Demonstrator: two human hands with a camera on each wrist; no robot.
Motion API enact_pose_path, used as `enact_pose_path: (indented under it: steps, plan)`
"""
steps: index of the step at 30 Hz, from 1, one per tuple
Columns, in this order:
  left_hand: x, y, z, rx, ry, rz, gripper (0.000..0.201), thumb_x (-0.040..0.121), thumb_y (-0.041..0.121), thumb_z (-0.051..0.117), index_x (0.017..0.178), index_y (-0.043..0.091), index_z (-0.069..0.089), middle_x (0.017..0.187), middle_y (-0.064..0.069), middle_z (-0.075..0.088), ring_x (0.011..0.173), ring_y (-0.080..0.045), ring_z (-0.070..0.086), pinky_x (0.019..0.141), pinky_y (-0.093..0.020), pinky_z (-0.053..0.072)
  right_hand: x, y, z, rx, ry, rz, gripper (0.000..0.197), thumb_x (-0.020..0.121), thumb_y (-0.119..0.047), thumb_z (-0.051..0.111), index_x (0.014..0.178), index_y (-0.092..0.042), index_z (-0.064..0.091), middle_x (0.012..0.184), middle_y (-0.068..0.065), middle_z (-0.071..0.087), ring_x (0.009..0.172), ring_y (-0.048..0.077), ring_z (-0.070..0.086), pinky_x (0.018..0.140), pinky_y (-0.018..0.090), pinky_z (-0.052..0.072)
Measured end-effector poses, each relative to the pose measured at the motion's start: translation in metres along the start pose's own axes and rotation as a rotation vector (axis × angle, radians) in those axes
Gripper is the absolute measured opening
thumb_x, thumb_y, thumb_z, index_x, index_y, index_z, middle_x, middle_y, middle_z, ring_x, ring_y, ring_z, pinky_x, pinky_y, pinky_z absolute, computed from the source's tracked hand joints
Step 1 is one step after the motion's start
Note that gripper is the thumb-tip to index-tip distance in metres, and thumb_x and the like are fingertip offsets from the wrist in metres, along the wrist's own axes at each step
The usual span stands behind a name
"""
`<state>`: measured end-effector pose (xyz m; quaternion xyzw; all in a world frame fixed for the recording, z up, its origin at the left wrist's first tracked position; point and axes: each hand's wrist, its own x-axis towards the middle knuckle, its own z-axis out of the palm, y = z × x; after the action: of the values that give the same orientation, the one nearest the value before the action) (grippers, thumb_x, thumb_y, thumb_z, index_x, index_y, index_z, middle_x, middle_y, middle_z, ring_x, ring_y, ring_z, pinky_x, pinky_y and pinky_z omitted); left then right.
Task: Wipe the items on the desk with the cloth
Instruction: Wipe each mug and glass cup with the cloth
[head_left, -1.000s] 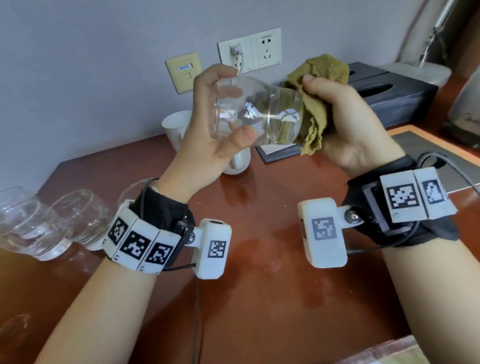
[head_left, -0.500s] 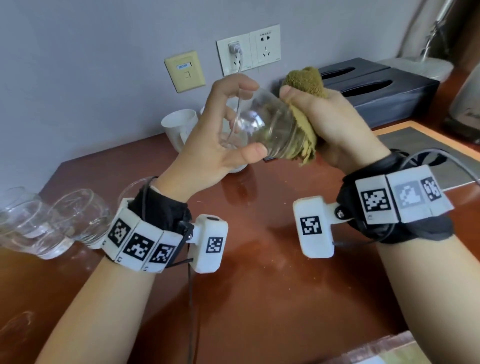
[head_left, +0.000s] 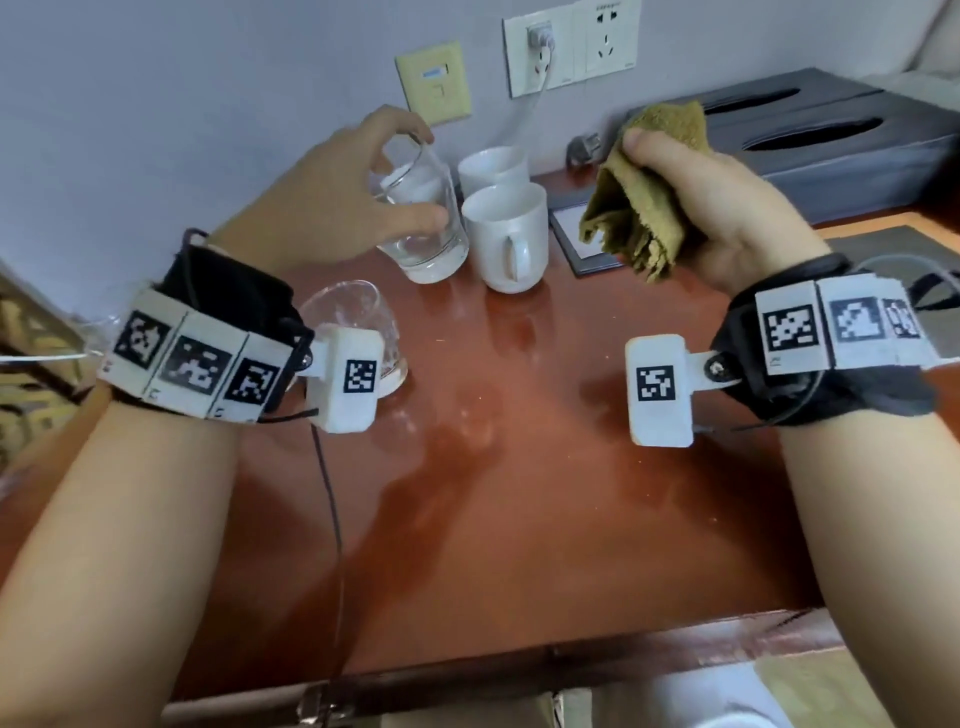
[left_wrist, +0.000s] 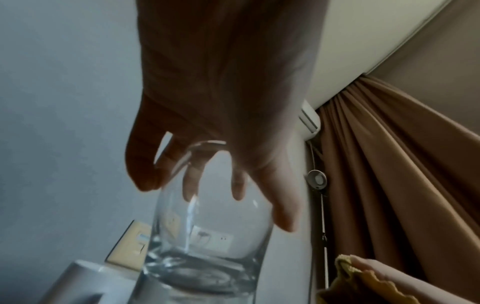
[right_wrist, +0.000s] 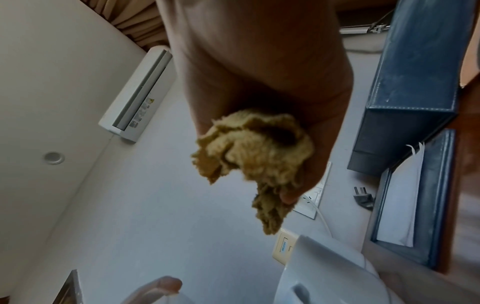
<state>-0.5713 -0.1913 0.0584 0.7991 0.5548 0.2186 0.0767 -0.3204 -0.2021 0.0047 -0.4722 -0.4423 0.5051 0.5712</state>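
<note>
My left hand (head_left: 427, 174) grips a clear glass (head_left: 423, 228) from above, fingers curled round its rim (left_wrist: 207, 144). The glass is nearly upright with its base down at the red-brown desk (head_left: 519, 467), just left of a white mug (head_left: 506, 236). My right hand (head_left: 675, 171) holds a bunched olive cloth (head_left: 636, 202) up in the air to the right, apart from the glass. In the right wrist view the cloth (right_wrist: 254, 156) fills the palm. A second white mug (head_left: 492, 165) stands behind the first.
Another clear glass (head_left: 350, 325) stands on the desk behind my left wrist. A dark framed card (head_left: 574, 236) lies right of the mugs, with black tissue boxes (head_left: 831, 150) at the back right. Wall sockets (head_left: 571, 47) and a loose plug (head_left: 584, 148) lie behind.
The cloth has come away from the glass. My left hand has lowered the glass to the desk beside the mugs, and my right hand has drawn back to the right with the cloth.
</note>
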Motion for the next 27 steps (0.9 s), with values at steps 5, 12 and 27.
enact_pose_path:
  steps: [5,12,27]
  plan:
    - [0.007,0.003,-0.003,-0.031,-0.065,-0.117,0.056,0.079,0.045,0.070,0.128,0.030,0.046,0.115,-0.008,0.057,0.101,-0.021,0.054,0.069,-0.016,0.036,0.000,0.000,0.008,0.007,-0.049,0.028,0.040,0.088,-0.051,0.054,0.081,-0.013,0.065,0.069,0.007,0.064,0.064,0.028,0.059,0.067,0.038,0.049]
    - [0.035,0.003,-0.002,0.029,-0.291,-0.246,0.062,0.080,0.025,0.075,0.132,0.029,0.042,0.122,-0.006,0.049,0.098,-0.023,0.055,0.071,-0.037,0.053,0.012,-0.004,0.026,-0.144,-0.092,0.105,0.043,0.087,-0.051,0.054,0.101,-0.013,0.066,0.082,0.007,0.068,0.064,0.024,0.064,0.060,0.031,0.053]
    - [0.072,-0.010,0.026,0.416,-0.490,-0.249,0.061,0.072,0.025,0.080,0.122,0.005,0.051,0.109,-0.011,0.053,0.094,-0.024,0.052,0.058,-0.026,0.047,0.051,-0.008,0.058,-0.697,0.023,-0.050,0.044,0.083,-0.036,0.062,0.117,-0.008,0.056,0.116,0.011,0.060,0.105,0.025,0.059,0.093,0.037,0.050]
